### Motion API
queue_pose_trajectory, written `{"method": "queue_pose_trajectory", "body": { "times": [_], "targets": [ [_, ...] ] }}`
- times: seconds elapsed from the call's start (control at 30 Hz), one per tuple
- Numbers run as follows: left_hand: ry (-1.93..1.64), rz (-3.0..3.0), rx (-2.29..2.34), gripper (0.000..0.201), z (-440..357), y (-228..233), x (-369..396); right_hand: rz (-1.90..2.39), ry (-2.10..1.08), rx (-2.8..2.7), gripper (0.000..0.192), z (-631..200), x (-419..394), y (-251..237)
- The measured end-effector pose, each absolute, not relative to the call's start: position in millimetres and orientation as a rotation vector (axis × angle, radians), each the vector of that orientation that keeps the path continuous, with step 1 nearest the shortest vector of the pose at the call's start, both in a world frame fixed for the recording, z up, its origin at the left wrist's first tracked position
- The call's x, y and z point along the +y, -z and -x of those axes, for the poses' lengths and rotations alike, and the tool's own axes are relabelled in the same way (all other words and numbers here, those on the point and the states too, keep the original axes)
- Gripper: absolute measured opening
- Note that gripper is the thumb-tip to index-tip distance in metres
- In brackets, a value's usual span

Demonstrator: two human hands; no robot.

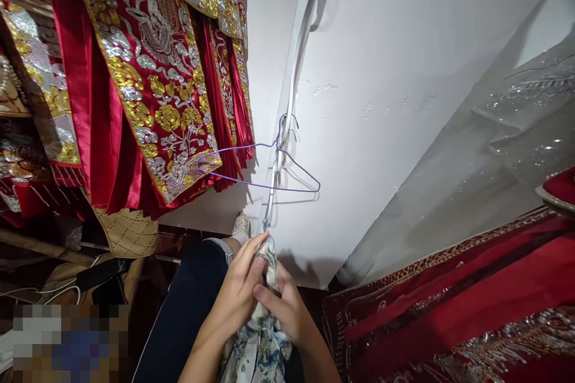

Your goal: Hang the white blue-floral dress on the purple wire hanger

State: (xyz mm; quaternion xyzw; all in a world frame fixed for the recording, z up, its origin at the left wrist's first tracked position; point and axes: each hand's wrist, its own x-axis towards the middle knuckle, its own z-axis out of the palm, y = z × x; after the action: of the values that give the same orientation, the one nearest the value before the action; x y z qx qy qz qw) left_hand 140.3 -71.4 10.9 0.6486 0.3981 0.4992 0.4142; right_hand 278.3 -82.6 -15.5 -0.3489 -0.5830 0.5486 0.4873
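Observation:
A floral cloth [263,347], whitish with blue and green print, is bunched between my two hands. My left hand [238,287] is closed on its upper end, fingers pointing up along it and thumb pressed on the front. My right hand [287,305] grips the cloth from the other side, its thumb across it; some of its fingers are hidden. Just above my fingertips, a narrow white strap [294,66] runs up along the wall, and I cannot make out how it meets the cloth. A bare purple wire hanger [251,185] hangs at the strap, above my hands.
Red garments with gold and silver embroidery [166,90] hang at the left. On the right are sheer sparkling fabric [507,137] and red beaded fabric [471,287]. A white wall [368,60] stands ahead. At lower left lie a black object [101,275] and white cables.

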Motion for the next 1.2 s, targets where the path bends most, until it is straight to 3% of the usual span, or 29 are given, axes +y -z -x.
{"method": "queue_pose_trajectory", "body": {
  "times": [0.13,0.27,0.4,0.47,0.57,0.7,0.9,1.07,1.2],
  "targets": [
    [-0.972,-1.748,0.943,0.058,-125,-3,-46,0.971,-1.160,-1.651,0.008,-298,-71,-10],
    [-0.734,-1.867,0.829,0.060,-107,-2,-26,1.014,-0.851,-1.568,0.004,-321,-32,-39],
    [-0.861,-1.883,0.818,0.044,-80,-21,-20,0.898,-0.628,-1.456,0.043,-323,31,-65],
    [-1.014,-1.806,0.805,0.035,-66,-36,-19,0.917,-0.549,-1.528,0.054,-318,63,-68],
    [-1.115,-1.648,0.820,0.031,-52,-57,-20,1.060,-0.462,-1.680,0.043,-316,93,-60],
    [-0.979,-1.849,0.925,0.026,-42,-66,-20,1.307,-0.355,-1.755,0.027,-342,98,-41],
    [-0.543,-2.208,1.269,0.040,-25,-43,5,1.268,-0.403,-1.829,0.019,-383,74,-54],
    [-0.377,-2.412,1.667,0.026,-8,-48,37,1.228,-0.431,-1.866,0.016,-382,65,-75],
    [-0.254,-2.346,1.846,0.032,-1,-66,51,1.218,-0.473,-1.852,0.013,-379,64,-78]
  ]
}}
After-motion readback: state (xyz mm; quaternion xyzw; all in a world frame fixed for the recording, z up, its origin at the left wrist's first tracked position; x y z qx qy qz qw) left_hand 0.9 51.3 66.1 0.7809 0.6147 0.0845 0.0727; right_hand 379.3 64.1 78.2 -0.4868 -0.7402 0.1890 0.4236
